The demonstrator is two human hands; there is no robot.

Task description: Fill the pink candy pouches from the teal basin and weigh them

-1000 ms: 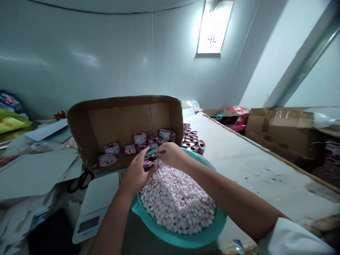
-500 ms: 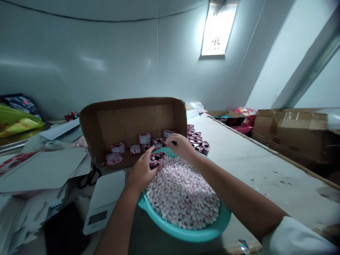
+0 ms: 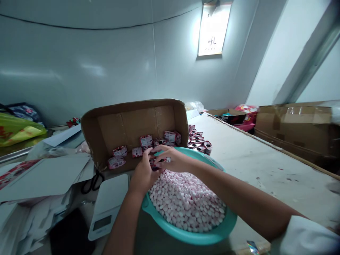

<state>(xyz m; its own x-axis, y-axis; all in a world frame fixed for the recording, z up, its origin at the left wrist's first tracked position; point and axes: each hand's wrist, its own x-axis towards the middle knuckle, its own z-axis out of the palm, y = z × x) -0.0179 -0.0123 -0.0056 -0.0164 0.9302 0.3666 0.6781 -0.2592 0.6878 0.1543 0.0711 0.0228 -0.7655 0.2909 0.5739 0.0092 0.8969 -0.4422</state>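
Note:
A small red-and-white printed carton (image 3: pixel 153 163) is held over the far rim of a teal basin (image 3: pixel 183 238). My left hand (image 3: pixel 143 172) grips it from the left, thumb and fingers around its sides. From the right, my right hand (image 3: pixel 172 158) is closed over the same carton, its fingers covering most of it. A white piece (image 3: pixel 168 159) shows by the right-hand fingers. Below both hands, pale pink and white candies (image 3: pixel 188 202) fill the basin. How the carton's top stands is hidden by my fingers.
Behind the basin, a cardboard box (image 3: pixel 135 125) on its side holds several printed cartons (image 3: pixel 146 140). More open cartons (image 3: pixel 196 141) stand at its right. A white digital scale (image 3: pixel 110 205), black scissors (image 3: pixel 92 181) and flat white card (image 3: pixel 45 175) lie to the left.
My right hand has moved left and down from near the cardboard box onto the carton in my left hand. The view has shifted slightly.

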